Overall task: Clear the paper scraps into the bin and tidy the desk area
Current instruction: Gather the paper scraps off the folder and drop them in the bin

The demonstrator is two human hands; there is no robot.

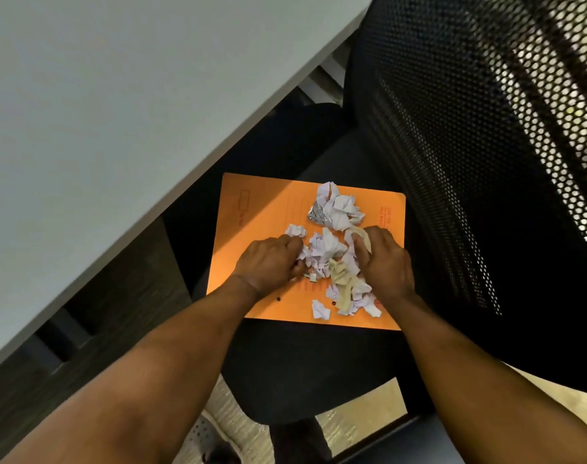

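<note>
A: What's on the chair seat (305,370)?

B: Orange file folder (268,209), flat on the black seat, w/ a heap of crumpled paper scraps (332,249) on it. Mostly white, a few beige bits, one silvery foil piece (318,214) at abt 12 o'clock of the heap.

A: Hands?

B: Both down in the pile. Left hand (268,261) at 9 o'clock of the heap, fingers curled inward, grip clenched round some white scraps at its fingertips. Right hand (385,259) at 3 o'clock, knuckles up, a beige strip (362,237) draped over its fingers; looks like it's grasping that strip, but the fingertips are buried so can't tell how tight.

A: Loose bits?

B: One small white wad (320,309) at 6 o'clock, apart from the main heap, near the folder's front edge. Another ball (296,230) just beside the left knuckles.

A: Surroundings?

B: Grey tabletop (101,112) fills the 10 o'clock side, edge running diagonally. Mesh chair back (486,145) at 2 o'clock. Bin not in shot.
</note>
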